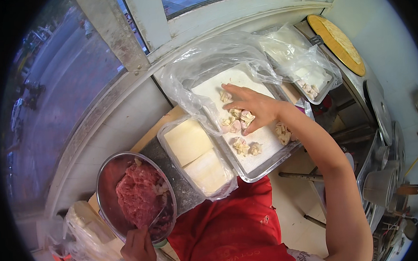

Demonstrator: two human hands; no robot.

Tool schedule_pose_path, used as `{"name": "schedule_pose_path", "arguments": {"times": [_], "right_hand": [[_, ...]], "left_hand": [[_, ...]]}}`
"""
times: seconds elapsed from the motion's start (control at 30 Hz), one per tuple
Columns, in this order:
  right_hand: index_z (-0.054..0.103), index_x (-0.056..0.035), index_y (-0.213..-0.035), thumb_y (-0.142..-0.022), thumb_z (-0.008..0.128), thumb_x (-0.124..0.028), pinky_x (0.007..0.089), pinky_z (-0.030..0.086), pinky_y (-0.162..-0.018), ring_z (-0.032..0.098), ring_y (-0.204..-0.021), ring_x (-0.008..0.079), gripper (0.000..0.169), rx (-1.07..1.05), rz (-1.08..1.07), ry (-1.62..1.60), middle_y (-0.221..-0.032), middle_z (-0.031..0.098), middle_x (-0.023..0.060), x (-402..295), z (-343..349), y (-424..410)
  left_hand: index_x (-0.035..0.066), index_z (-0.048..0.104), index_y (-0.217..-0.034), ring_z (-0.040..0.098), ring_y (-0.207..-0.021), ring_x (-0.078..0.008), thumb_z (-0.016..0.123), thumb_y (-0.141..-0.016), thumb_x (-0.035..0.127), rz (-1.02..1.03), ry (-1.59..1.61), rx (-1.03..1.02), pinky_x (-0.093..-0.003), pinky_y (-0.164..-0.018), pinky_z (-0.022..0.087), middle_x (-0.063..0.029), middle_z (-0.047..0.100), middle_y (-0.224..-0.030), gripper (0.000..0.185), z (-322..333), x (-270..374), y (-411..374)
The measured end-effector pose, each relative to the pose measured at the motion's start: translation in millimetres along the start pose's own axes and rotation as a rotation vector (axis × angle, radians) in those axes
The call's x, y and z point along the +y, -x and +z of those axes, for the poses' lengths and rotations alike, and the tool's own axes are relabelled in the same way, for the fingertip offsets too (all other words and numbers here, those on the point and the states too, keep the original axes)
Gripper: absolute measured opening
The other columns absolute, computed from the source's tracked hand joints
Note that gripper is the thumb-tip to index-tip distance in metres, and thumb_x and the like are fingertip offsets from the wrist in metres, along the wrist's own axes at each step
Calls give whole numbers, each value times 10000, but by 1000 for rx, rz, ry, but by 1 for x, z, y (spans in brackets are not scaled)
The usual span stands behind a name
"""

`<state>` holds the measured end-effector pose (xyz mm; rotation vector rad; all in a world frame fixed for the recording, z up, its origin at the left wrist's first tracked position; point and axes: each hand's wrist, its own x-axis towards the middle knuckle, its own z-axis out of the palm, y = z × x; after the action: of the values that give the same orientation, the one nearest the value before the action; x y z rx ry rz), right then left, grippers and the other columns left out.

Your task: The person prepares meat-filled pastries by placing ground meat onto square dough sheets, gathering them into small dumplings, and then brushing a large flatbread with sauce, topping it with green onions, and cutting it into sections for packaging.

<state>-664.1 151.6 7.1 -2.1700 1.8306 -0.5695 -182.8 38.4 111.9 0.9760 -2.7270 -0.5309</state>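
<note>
My left hand (139, 250) is closed at the near rim of a steel bowl (105, 201). It grips a thin metal spreader (160, 216), whose blade reaches into the pink minced meat (136, 193); its handle is mostly hidden by my fingers. My right hand (258, 105) is spread over a metal tray (263, 170) with a white textured liner (210, 83). Several small folded wontons (234, 120) lie under and between its fingers. Two wontons (246, 147) sit nearer me, and more (284, 134) rest by my forearm. Square dough wrappers (196, 152) are stacked in a plastic bag between bowl and tray.
Clear plastic sheeting (199, 64) bunches along the tray's far side. A smaller tray (314, 87) of wontons, partly bagged, stands beyond. A round yellow board (336, 44) lies at the far right. A window frame (117, 33) borders the left; pots (381, 189) stand right.
</note>
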Motion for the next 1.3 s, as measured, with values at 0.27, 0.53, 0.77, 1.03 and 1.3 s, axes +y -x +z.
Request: {"name": "schedule_pose_path", "arguments": {"times": [0.27, 0.53, 0.77, 1.03, 1.3], "right_hand": [[594, -117, -1161, -638, 838, -266, 394, 414, -1010, 447, -1249, 336, 596, -58, 205, -129, -1388, 430, 121, -13, 0, 8], [671, -81, -1069, -743, 773, -168, 381, 494, -901, 561, -1138, 304, 353, 294, 172, -15, -1205, 599, 118, -49, -25, 7], [630, -31, -908, -825, 646, -82, 405, 510, -692, 619, -801, 299, 99, 132, 30, -153, -854, 603, 107, -151, 13, -42], [585, -31, -872, -723, 731, -93, 405, 508, -695, 599, -812, 317, 218, 199, 119, 93, -914, 580, 112, -175, 57, -92], [646, -4, -854, -800, 697, -66, 361, 478, -657, 583, -732, 274, 97, 165, 200, -237, -820, 583, 125, -159, 56, -103]], "left_hand": [[-14, 641, -974, 588, -709, -354, 598, -789, -97, -54, -25, 21, -379, -616, 462, -171, 582, -793, 207, -8, -7, 5], [-23, 630, -988, 586, -727, -358, 584, -804, -99, -114, -27, 50, -380, -632, 466, -174, 580, -821, 204, -14, -15, 8], [8, 634, -1029, 601, -766, -371, 572, -821, -71, -96, 9, 34, -392, -653, 489, -160, 598, -864, 231, -9, -21, 7], [52, 623, -1011, 649, -723, -252, 574, -747, 15, 26, -215, 58, -340, -555, 517, -90, 581, -883, 271, 2, -17, -16], [77, 562, -775, 608, -588, -161, 602, -737, 110, 164, -476, -1, -275, -464, 500, -43, 531, -813, 64, 20, -23, -27]]}}
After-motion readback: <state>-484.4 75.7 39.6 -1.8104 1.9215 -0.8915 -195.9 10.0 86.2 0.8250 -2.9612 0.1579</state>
